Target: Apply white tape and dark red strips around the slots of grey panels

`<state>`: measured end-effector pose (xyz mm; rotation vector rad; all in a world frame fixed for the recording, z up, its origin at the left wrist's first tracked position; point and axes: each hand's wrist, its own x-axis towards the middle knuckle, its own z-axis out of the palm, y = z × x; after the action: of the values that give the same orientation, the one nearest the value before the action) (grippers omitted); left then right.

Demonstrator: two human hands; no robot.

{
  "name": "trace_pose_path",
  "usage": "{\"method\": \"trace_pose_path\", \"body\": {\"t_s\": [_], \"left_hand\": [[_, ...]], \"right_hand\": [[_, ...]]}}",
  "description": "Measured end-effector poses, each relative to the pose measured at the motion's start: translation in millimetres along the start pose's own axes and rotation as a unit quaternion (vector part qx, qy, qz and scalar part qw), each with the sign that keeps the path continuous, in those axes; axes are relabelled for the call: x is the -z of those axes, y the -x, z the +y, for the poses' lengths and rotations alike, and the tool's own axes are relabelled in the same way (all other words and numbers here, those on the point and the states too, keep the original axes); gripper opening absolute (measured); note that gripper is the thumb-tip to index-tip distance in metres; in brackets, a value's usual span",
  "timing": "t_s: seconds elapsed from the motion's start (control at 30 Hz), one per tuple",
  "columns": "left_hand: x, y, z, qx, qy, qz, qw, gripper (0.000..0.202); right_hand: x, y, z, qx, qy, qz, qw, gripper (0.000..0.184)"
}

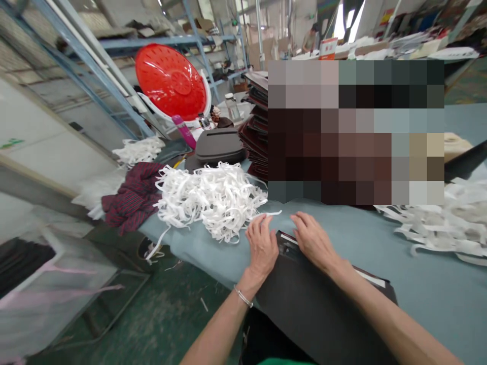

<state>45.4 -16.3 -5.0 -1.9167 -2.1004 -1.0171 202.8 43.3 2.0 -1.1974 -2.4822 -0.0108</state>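
A black flat panel lies along the table's near edge in front of me. At its far end a short white strip shows on the dark surface, and another pale strip runs along its right edge. My left hand rests at the panel's far left corner, fingers extended and slightly bent, close to the white pile. Across the corner, my right hand reaches over the panel's far right side, its fingers stretched forward. Neither hand visibly grips anything; the undersides of the fingers are hidden.
A heap of white strips sits just beyond my left hand on the blue-grey table. More white strips lie at right. Stacked dark pieces, a grey case, striped cloth and a red basket stand farther back.
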Motion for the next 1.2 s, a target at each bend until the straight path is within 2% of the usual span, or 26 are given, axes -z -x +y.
{"method": "trace_pose_path", "body": {"t_s": [0.1,0.2,0.3,0.4,0.47,0.53,0.6,0.63,0.67,0.73,0.8,0.9,0.97,1.07,1.2], "left_hand": [[2.5,-19.0,-8.6,-0.003,-0.041,0.018,0.999,0.046],[-1.1,-30.9,-22.2,-0.029,-0.093,-0.029,0.995,0.043],[-2.0,-38.3,-42.5,-0.051,-0.120,-0.056,0.990,0.029],[5.2,-48.2,-62.3,-0.038,-0.133,-0.045,0.989,0.020],[12.0,-54.3,-64.9,-0.013,-0.128,-0.033,0.991,0.020],[16.9,-54.7,-51.0,-0.001,-0.100,-0.019,0.995,0.023],[17.7,-45.8,-20.6,-0.023,-0.038,-0.024,0.999,0.028],[16.8,-37.8,-1.8,-0.052,0.007,-0.048,0.997,0.030],[15.2,-28.0,17.0,-0.091,0.061,-0.096,0.989,0.033],[11.5,-6.8,47.7,-0.161,0.163,-0.237,0.944,0.038],[9.4,10.4,61.6,-0.163,0.223,-0.361,0.891,0.031],[13.0,21.6,53.8,-0.116,0.250,-0.481,0.832,0.031],[18.6,22.0,41.7,-0.100,0.261,-0.513,0.812,0.032],[24.4,21.5,29.8,-0.059,0.272,-0.491,0.825,0.031],[19.7,25.2,24.2,0.049,0.251,-0.432,0.865,0.022]], "right_hand": [[-13.7,-47.1,-28.1,0.002,-0.019,-0.024,1.000,0.044],[-20.3,-62.6,-40.7,-0.002,-0.030,-0.074,0.997,0.032],[-13.4,-41.3,-27.2,-0.006,-0.038,-0.108,0.993,0.025],[5.5,4.6,6.0,-0.049,-0.035,-0.134,0.989,0.025],[19.7,36.9,27.3,-0.107,-0.027,-0.160,0.981,0.027],[30.5,61.9,38.2,-0.170,-0.027,-0.197,0.965,0.028],[36.1,76.0,35.9,-0.205,-0.047,-0.214,0.954,0.030],[37.2,79.6,31.0,-0.211,-0.065,-0.211,0.952,0.031],[37.8,81.8,24.9,-0.215,-0.090,-0.203,0.951,0.031],[39.2,86.1,13.7,-0.231,-0.146,-0.182,0.945,0.030],[43.3,95.7,8.0,-0.254,-0.203,-0.174,0.930,0.032],[54.0,122.1,9.9,-0.275,-0.269,-0.199,0.901,0.039],[59.7,141.4,12.8,-0.271,-0.299,-0.210,0.891,0.037],[59.6,160.9,14.2,-0.280,-0.310,-0.194,0.888,0.032],[48.8,164.6,13.5,-0.364,-0.264,-0.157,0.879,0.029]]}}
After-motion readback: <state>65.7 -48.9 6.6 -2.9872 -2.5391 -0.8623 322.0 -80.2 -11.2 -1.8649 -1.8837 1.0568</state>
